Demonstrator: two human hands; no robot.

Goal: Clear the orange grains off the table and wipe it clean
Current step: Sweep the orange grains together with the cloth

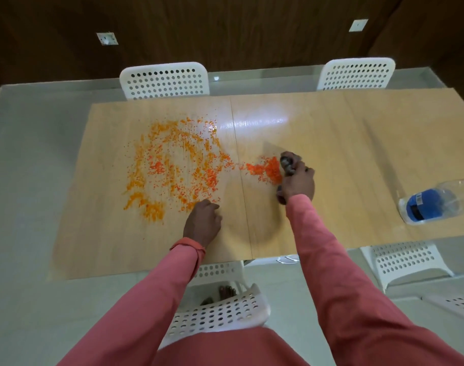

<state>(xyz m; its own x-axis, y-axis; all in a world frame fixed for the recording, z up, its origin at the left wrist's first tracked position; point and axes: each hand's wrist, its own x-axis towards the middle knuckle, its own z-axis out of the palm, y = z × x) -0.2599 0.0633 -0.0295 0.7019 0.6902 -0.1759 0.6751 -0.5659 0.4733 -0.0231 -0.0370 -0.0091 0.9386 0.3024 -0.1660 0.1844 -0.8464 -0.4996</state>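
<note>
Orange grains [172, 165] lie scattered in a wide ring over the left half of the wooden table top [344, 143]. A smaller, denser heap of grains [267, 169] sits just right of the table's middle seam. My right hand [296, 178] grips a bunched dark grey cloth [287, 161] that touches the right side of that heap. My left hand [203, 223] rests on the table at the near edge of the scattered ring, fingers loosely curled, holding nothing.
A clear plastic bottle with a blue label [434, 202] lies on its side at the table's right edge. White perforated chairs stand at the far side [164, 80] [356, 73], at the near side [217, 313] and at the right [407, 260]. A glass surface [27, 167] surrounds the wood.
</note>
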